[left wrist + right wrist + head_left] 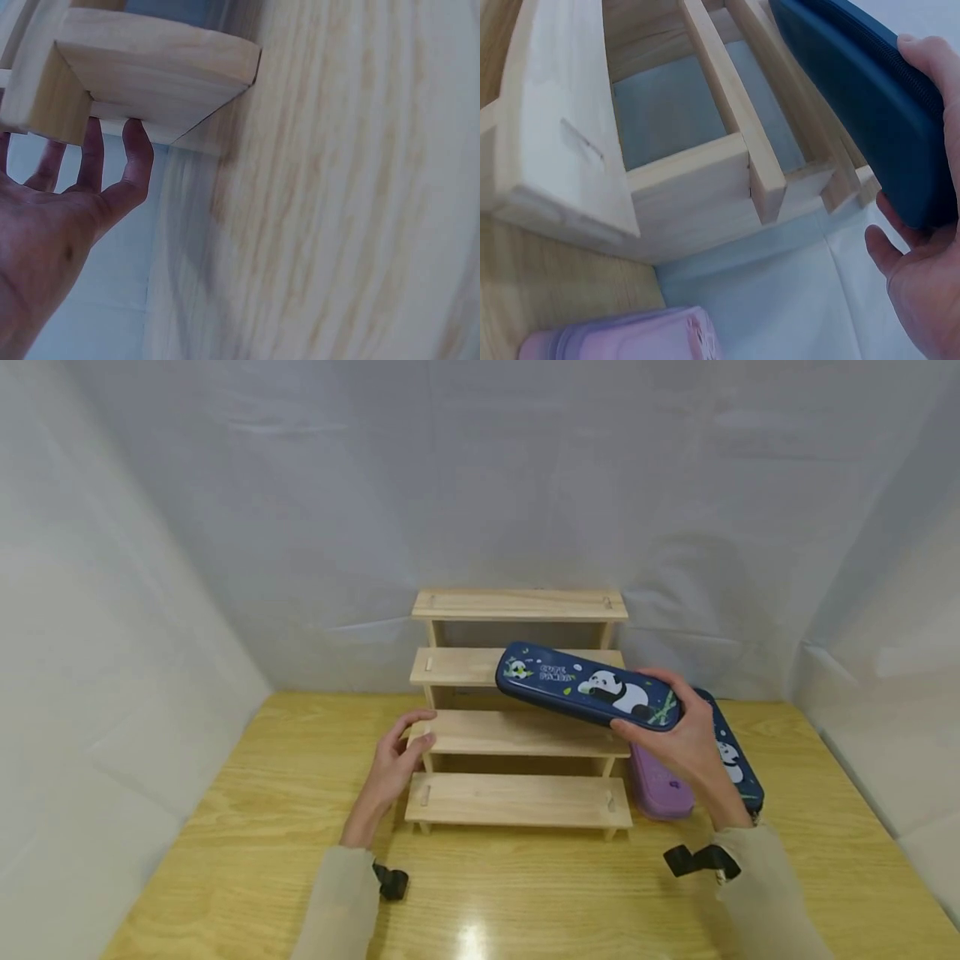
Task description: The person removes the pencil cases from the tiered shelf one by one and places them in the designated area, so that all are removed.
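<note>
My right hand (686,735) grips the right end of a dark blue pencil case (585,689) printed with a panda and "CUTE PANDA". The case is held tilted above the middle steps of a wooden step shelf (517,799). In the right wrist view its zipped side and dark blue underside (870,112) show. My left hand (393,760) touches the left end of the shelf's second step from the front, its fingers loosely bent. From the left wrist view, fingertips (137,139) meet the wood beneath a board; the thumb is not clearly visible there.
Right of the shelf, a purple pencil case (663,785) lies on the wooden table (480,893), beside another dark blue panda case (731,756). Pale cloth walls (525,477) rise behind and on both sides. Each wrist wears a black strap (703,860).
</note>
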